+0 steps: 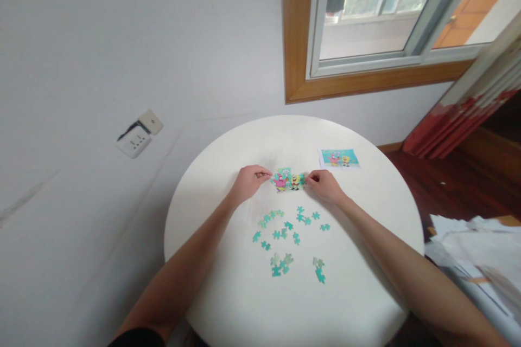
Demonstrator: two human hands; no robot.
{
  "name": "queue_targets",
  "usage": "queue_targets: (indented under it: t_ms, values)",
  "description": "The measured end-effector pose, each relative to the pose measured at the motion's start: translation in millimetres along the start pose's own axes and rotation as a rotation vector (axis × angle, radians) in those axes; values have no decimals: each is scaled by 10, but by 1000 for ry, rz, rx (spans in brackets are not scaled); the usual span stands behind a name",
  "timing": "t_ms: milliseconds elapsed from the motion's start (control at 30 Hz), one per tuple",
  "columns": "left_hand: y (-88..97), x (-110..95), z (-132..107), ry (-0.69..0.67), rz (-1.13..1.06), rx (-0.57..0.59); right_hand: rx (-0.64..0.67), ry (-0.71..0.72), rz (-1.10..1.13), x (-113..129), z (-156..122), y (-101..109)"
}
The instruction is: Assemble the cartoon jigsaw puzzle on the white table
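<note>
A partly assembled jigsaw puzzle (287, 180) lies on the white round table, with a pink starfish figure and a yellow square figure on it. My left hand (249, 182) is closed in a pinch at the puzzle's left edge. At the opposite edge, my right hand (324, 186) pinches a small teal puzzle piece (303, 178); its fingers partly hide it. Loose teal and pale green pieces (288, 225) are scattered nearer to me, some touching in small clusters (281, 264). A picture card (340, 158) showing the same figures lies beyond my right hand.
The round table (228, 293) stands close to a white wall (183, 38) with a socket (134, 140). A wood-framed window (299, 27) is above its far side. Papers (484, 260) are piled at the right, and a red and white curtain (448, 119) hangs behind them.
</note>
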State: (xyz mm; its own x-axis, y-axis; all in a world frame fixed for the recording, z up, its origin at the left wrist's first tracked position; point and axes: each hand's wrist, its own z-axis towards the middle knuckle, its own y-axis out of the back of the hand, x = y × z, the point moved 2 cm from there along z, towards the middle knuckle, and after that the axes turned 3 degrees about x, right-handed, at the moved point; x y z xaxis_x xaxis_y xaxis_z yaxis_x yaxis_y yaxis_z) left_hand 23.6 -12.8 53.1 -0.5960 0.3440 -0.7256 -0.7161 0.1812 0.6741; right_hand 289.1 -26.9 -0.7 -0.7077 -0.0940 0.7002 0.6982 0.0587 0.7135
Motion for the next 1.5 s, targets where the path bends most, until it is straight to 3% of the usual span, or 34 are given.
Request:
queue_targets:
  t_ms: [133, 333, 533, 700, 1100, 1500]
  values:
    - [-51, 63, 3, 95, -190, -8, -3, -4, -3, 18, -8, 11]
    - [-222, 108, -48, 158, -335, 105, -12, -6, -6, 27, -21, 17]
    - [-262, 161, -40, 135, -154, 173, -1, -1, -6, 7, -8, 7]
    - [-313, 188, -46, 141, -155, 202, -7, 3, -7, 12, -10, 8]
    - [-372, 175, -48, 216, 18, 119, -1, 1, -20, 18, -11, 8]
    - [-360, 196, -19, 187, 50, 58, -10, -4, -30, 18, -11, 8]
